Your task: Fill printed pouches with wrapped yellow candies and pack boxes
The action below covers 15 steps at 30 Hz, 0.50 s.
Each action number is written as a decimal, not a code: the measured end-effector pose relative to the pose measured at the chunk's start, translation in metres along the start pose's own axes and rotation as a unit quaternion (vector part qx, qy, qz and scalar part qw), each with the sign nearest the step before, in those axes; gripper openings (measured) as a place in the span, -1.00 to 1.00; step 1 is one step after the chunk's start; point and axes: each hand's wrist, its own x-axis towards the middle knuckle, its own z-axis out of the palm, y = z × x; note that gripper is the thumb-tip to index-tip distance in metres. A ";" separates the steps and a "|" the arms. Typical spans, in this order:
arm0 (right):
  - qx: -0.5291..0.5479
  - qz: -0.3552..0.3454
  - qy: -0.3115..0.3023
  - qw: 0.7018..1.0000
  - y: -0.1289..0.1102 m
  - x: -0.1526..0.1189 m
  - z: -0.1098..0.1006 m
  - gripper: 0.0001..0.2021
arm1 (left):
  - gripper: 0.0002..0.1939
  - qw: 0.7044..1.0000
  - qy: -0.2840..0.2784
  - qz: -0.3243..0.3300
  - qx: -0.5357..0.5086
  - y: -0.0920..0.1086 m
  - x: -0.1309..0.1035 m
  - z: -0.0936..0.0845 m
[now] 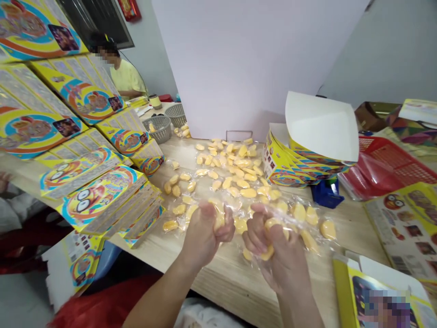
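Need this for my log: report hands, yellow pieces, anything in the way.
Left hand closed on a yellow piece. Right hand gripping film-wrapped pieces. More pieces spread ahead; cartons crowd both sides, none between hands and spread.

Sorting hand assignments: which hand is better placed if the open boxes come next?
Right, I'd judge. The open boxes stand off to the right, nearer the right hand than the left hand. Both hands hold wrapped yellow pieces, so neither is free.
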 end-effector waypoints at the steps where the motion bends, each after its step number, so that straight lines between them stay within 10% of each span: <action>1: -0.007 0.003 0.013 1.000 0.006 -0.002 -0.004 -0.70 | -0.36 1.000 0.021 -0.006 0.014 -0.007 0.001 -0.004; 6: -0.204 -0.048 0.159 0.965 0.031 0.003 -0.029 -0.72 | -0.36 0.978 0.113 0.003 0.177 -0.039 0.012 -0.021; 9: -0.317 -0.076 0.223 0.919 0.040 0.018 -0.051 -0.52 | -0.23 0.943 -0.044 -0.035 0.328 -0.044 0.031 -0.021; 12: -0.316 -0.031 0.270 0.909 0.047 0.035 -0.081 -0.39 | -0.18 0.854 -0.227 -0.114 0.454 -0.042 0.083 -0.021; 15: -0.310 0.013 0.309 0.899 0.058 0.049 -0.116 -0.38 | -0.18 0.767 -0.131 -0.057 0.625 -0.046 0.166 -0.026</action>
